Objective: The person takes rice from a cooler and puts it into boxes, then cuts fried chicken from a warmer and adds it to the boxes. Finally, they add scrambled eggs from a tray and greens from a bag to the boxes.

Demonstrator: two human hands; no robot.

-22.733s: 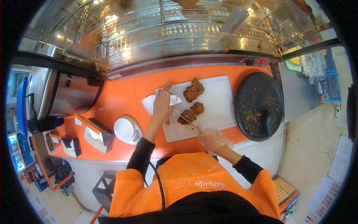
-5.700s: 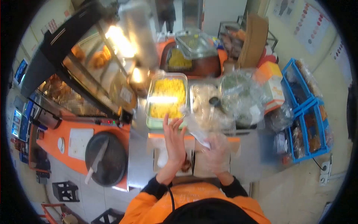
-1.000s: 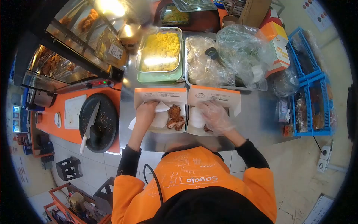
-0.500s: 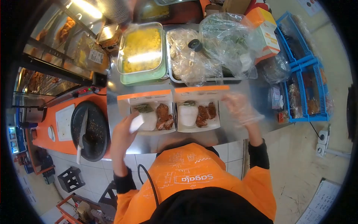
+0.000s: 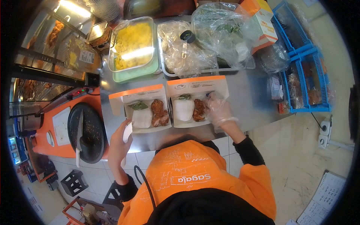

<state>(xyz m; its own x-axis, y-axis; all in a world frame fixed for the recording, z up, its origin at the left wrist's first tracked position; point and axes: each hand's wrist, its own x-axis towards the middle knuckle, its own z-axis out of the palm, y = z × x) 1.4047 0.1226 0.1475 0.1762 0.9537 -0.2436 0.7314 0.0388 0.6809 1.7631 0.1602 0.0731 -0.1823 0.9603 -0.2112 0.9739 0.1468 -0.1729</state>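
On the left, a knife (image 5: 79, 129) lies across a round black tray (image 5: 96, 123), beside a white board (image 5: 61, 125) on an orange tabletop (image 5: 56, 150). On the right, 2 blue baskets (image 5: 302, 56) stand near a carton (image 5: 265, 28).

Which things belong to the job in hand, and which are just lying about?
Likely in the job:
left food box
right food box, by the right hand
brown meat, both boxes
white piece in the left hand

Apparently lying about:
knife on the black board
white cutting board
blue baskets

White lettering (image 5: 191, 179) on the orange top (image 5: 187, 161) reads "Sagaja", upside down in this view.
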